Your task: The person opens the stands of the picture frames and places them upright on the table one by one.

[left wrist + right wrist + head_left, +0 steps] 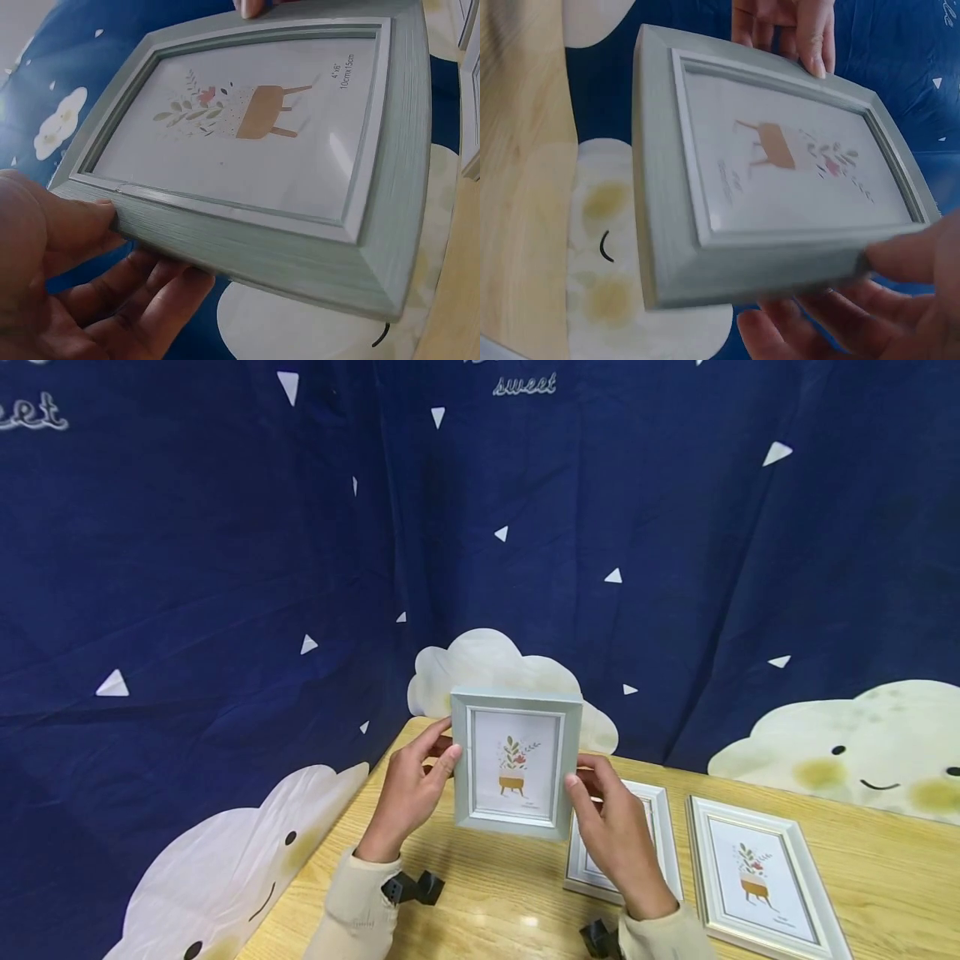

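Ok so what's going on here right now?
A person is holding up a pale green picture frame by its sides, front facing them, with the left hand on one edge and the right hand on the other. On the wooden table, one white frame lies partly hidden behind the right hand, and another white frame lies farther right.

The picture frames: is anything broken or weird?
Nothing stands out. The pale green frame, held by the left hand and right hand, shows no obvious crack. The rightmost white frame lies face up; the other white frame is partly hidden.
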`<state>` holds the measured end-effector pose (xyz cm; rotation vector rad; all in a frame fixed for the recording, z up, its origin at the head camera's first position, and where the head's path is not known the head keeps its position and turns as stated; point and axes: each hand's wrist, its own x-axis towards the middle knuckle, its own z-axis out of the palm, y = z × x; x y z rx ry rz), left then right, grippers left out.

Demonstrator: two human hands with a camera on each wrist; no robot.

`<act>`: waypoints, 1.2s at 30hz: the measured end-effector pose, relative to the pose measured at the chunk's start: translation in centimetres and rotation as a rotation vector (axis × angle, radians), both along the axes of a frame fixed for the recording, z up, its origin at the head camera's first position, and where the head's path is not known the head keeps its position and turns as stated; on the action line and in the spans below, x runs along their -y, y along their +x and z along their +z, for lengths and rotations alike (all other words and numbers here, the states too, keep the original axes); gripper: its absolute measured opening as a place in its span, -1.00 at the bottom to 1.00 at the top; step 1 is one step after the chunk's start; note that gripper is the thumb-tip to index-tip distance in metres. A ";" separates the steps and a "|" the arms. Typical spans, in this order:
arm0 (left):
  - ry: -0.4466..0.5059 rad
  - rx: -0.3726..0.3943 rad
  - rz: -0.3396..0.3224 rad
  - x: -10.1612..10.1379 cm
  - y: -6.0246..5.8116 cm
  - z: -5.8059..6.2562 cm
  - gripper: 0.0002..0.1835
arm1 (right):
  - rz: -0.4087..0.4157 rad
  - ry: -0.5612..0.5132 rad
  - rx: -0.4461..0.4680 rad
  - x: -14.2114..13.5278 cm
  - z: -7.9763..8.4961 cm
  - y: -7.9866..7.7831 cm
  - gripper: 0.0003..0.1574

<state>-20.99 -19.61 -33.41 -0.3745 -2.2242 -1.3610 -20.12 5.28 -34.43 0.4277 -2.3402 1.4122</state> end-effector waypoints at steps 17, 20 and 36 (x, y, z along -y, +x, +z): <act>-0.100 -0.047 0.100 -0.2 0.5 1.3 -0.61 | 0.202 -0.226 0.158 3.4 -0.4 -1.4 -0.33; -0.098 -0.033 0.102 -0.1 0.6 1.5 -0.61 | 0.225 -0.280 0.161 3.6 -0.3 -1.9 -0.34; -0.049 0.019 0.032 -1.5 2.5 1.8 -0.62 | 0.220 -0.358 0.193 2.6 -0.7 -2.7 -0.47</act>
